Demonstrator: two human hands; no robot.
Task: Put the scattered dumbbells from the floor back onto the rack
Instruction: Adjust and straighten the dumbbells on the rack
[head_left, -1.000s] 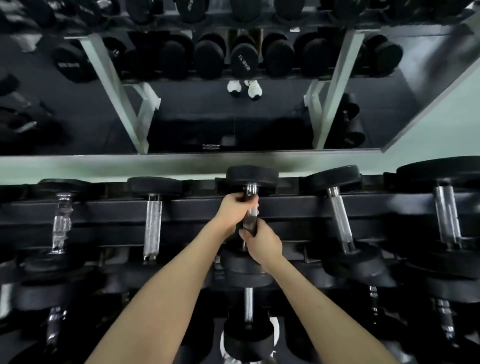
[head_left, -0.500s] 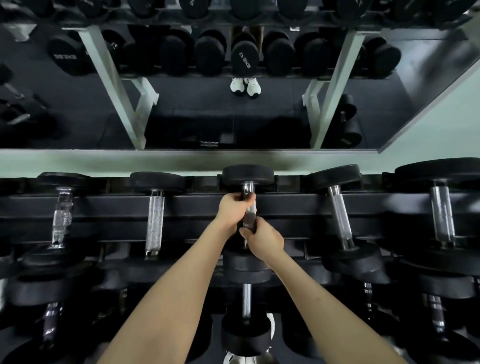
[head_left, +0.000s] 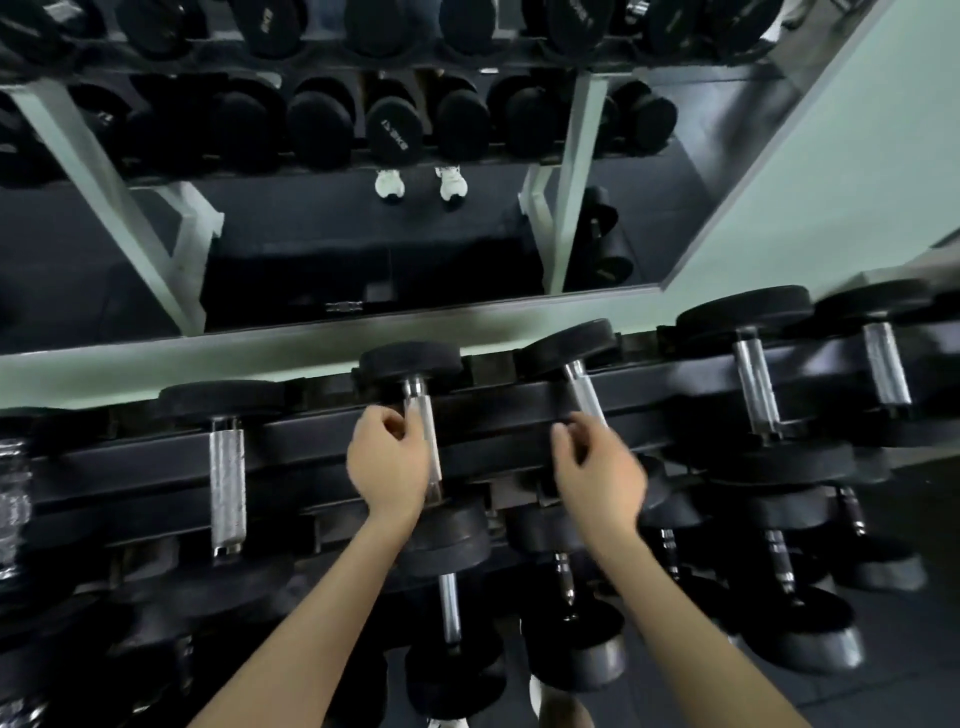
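A black dumbbell with a chrome handle lies across the top tier of the black rack, its far head against the wall ledge. My left hand hovers just left of that handle with loosely curled fingers that do not wrap it. My right hand is apart to the right, fingers loosely curled and holding nothing, just below the handle of the neighbouring dumbbell.
Other dumbbells fill the top tier on both sides and the lower tiers below my arms. A wall mirror behind the rack reflects the rack, the floor and white shoes. Dark floor shows at the lower right.
Both hands have let go of the dumbbell handle, which now rests on the rack. My right hand has moved off to the right; the view has tilted.
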